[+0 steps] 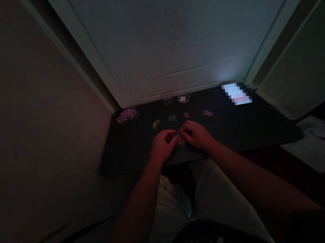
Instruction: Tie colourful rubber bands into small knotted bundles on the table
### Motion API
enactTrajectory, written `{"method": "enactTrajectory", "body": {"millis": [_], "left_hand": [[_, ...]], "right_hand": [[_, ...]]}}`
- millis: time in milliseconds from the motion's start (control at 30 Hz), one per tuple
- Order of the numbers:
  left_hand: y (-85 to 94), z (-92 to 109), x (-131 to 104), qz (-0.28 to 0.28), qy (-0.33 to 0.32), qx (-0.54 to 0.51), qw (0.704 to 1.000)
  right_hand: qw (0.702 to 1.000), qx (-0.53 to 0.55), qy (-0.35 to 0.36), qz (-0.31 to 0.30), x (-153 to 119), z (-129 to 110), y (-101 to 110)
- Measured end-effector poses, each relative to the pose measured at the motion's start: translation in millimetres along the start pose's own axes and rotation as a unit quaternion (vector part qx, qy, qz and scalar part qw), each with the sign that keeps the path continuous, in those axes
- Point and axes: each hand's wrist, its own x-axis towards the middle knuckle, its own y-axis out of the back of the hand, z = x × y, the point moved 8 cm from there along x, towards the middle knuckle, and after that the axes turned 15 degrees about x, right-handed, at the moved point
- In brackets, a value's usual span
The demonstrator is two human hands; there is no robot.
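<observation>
Over a dark table (230,130), my left hand (163,144) and my right hand (195,133) meet with fingertips close together. Both have their thumbs and forefingers drawn in as a pinch; what lies between them is too small and dim to make out. Just beneath the fingertips is a small heap of thin mixed-colour pieces (181,141). Beyond the hands lie a yellowish pile (156,124), a blue pile (172,118), a small pinkish-red pile (187,114) and a pink-purple pile (207,112), all of similar thin pieces.
A larger pink-purple heap (127,115) rests at the table's far left corner. Along the back stand a clear container (167,99) and a round clear lid (183,99) with a white label. At the far right glows a blurred-out screen (237,93). A white panel (145,57) rises behind the table.
</observation>
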Motion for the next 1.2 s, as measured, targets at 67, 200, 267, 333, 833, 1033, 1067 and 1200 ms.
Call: {"method": "enactTrajectory", "body": {"millis": [67,200,267,333,833,1033,1067,1200], "left_hand": [[-0.7,0.0,0.4,-0.006,-0.001,0.007,1.000],[-1.8,-0.6,0.9,-0.011,-0.002,0.011,1.000],[-1.5,-0.5,0.9,-0.006,-0.002,0.008,1.000],[-1.3,0.1,0.7,-0.003,-0.003,0.007,1.000],[-0.8,-3.8,1.7,0.002,0.002,-0.007,1.000],[-1.2,-4.5,1.5,0.004,0.003,0.002,1.000],[-1.2,-4.3,1.5,0.003,0.002,0.000,1.000],[-1.3,-3.8,1.4,0.001,0.000,0.000,1.000]], "right_hand": [[1.000,0.001,0.009,-0.008,-0.6,-2.7,-1.7],[1.000,-0.002,0.023,-0.021,-1.0,-5.6,-5.2],[0.999,0.001,0.030,-0.027,-1.3,-7.6,-7.0],[0.999,0.005,0.033,-0.028,-1.6,-9.0,-7.6],[0.999,-0.013,0.037,-0.002,-2.5,-13.6,-2.7],[0.998,-0.011,0.059,0.009,-3.1,-14.9,-1.0],[0.998,-0.009,0.060,0.010,-3.4,-15.1,-0.8],[0.998,0.004,0.058,0.008,-4.1,-15.6,-0.9]]}}
